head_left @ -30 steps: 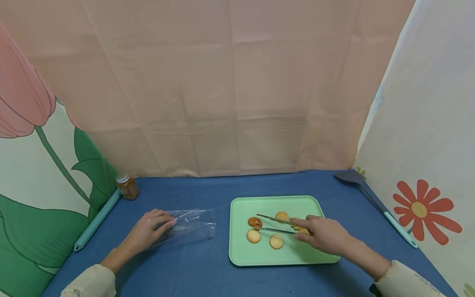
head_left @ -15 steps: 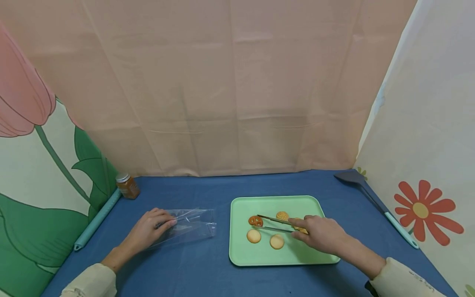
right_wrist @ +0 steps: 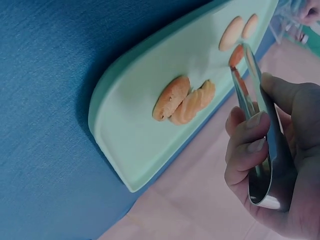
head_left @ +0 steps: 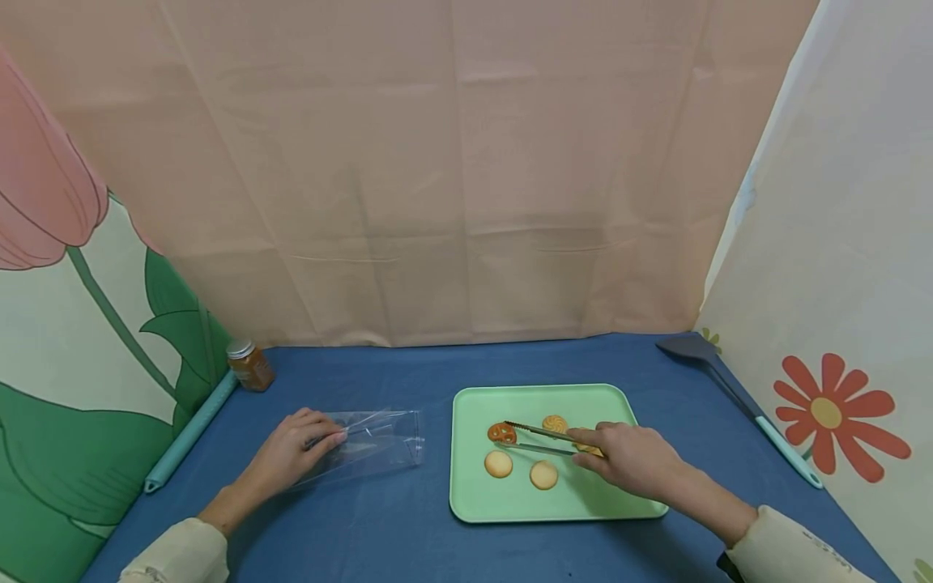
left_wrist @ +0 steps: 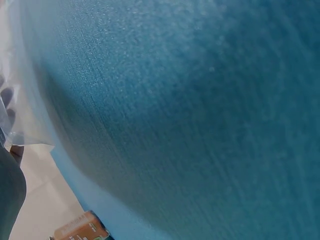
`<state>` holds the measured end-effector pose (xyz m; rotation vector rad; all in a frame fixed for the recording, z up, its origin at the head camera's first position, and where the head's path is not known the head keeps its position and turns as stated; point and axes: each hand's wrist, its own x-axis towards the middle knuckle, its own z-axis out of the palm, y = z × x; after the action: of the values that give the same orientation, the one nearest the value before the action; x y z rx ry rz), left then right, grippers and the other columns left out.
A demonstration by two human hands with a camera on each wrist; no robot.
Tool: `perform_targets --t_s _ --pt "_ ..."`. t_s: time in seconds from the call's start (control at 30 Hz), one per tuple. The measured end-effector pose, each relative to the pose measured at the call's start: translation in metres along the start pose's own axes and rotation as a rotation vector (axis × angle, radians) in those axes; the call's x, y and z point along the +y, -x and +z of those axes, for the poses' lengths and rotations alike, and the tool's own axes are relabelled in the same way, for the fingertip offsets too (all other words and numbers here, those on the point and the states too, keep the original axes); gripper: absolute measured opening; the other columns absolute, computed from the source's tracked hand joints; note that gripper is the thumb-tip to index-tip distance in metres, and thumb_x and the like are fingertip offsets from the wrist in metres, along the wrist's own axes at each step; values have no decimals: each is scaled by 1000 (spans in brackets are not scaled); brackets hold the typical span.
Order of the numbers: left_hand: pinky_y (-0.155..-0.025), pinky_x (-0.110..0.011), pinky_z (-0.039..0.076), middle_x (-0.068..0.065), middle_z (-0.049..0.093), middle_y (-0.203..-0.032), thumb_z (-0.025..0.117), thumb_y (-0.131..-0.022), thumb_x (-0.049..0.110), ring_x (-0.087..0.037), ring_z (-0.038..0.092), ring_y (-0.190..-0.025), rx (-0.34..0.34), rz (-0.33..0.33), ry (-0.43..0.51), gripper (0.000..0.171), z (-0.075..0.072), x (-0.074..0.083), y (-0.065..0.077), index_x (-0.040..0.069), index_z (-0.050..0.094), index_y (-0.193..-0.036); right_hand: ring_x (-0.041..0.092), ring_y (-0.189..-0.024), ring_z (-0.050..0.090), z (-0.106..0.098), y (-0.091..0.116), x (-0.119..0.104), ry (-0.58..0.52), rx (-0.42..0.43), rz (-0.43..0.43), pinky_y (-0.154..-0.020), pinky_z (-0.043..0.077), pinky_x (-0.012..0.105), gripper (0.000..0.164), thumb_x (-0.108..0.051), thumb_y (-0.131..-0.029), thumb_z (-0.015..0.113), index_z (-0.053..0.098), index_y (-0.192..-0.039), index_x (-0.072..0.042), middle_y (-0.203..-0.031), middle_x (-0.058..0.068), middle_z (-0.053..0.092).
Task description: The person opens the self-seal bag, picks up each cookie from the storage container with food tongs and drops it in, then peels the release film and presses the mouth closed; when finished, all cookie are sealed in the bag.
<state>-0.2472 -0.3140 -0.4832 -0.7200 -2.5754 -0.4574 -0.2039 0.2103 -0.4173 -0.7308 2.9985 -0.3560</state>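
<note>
My left hand [head_left: 291, 449] pinches one end of a clear plastic bag [head_left: 394, 444] on the blue cloth, left of the tray. Metal tongs [right_wrist: 282, 172] lie in my right hand [head_left: 634, 457], fingers wrapped round them in the right wrist view. Over the light green tray [head_left: 474, 500], the tong tips stand on either side of a brown pretzel-shaped cookie [head_left: 501, 432]. Whether they clamp it I cannot tell. Plain round cookies [head_left: 543, 475] lie nearer the front. A ridged cookie [head_left: 555, 423] sits behind the tongs; another cookie [head_left: 586, 448] is partly hidden by my right hand.
At the back left stands a small brown jar [head_left: 251, 369] with a silvery lid. A long teal rod [head_left: 191, 434] lies along the left edge. The right edge holds a dark spatula [head_left: 717, 379] with a teal handle. A hanging beige cloth [head_left: 437, 202] closes off the back.
The tong tips have come slightly closer together around the pretzel-shaped cookie, which has shifted and tilted a little. My left hand and the bag have stayed put.
</note>
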Motion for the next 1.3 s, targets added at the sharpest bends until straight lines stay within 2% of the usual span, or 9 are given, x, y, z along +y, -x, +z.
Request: perform_targets --t_s 0.4,0.63,0.83,1.13,1.23,1.3 --pt "-74 -34 49 15 71 -97 75 -91 24 -5 58 -89 -9 -2 7 9 0 0 1 24 79 -99 0 -53 37 2 0 0 19 29 -13 -45 31 23 38 -42 -97 64 68 -131 -26 -86 -7 64" --pt "-75 -34 49 15 71 -97 75 -92 25 -5 57 -89 -13 -9 7 9 -1 0 1 24 79 -99 0 -54 37 1 -1 0 -13 34 -30 -46 31 23 39 -44 -98 61 68 -132 -27 -80 -12 58" --pt "-75 -34 49 17 70 -96 73 -93 28 -3 57 -89 -27 -35 5 8 -1 -1 1 27 79 -99 -3 -57 38 -1 -4 -4 -46 55 -66 -46 32 22 39 -47 -99 59 67 -132 -27 -80 -14 57" --pt "-74 -32 47 17 70 -96 74 -92 27 -2 55 -87 -21 -29 13 8 -1 0 1 25 79 -98 -2 -57 37 -5 -12 -22 -97 59 -144 -50 32 20 39 -43 -99 61 68 -132 -24 -76 -14 53" --pt "-74 -32 48 17 70 -96 73 -93 27 -2 55 -86 -23 -35 15 8 -1 1 2 24 79 -98 1 -63 49 -5 -16 -28 -96 59 -168 -52 36 20 40 -45 -100 59 68 -132 -24 -83 -10 62" --pt "-74 -32 48 17 70 -96 74 -93 27 -2 55 -86 -24 -36 18 8 0 2 2 25 79 -98 7 -75 61 -4 -18 -32 -91 58 -179 -55 39 21 41 -46 -100 58 67 -133 -24 -95 -5 70"
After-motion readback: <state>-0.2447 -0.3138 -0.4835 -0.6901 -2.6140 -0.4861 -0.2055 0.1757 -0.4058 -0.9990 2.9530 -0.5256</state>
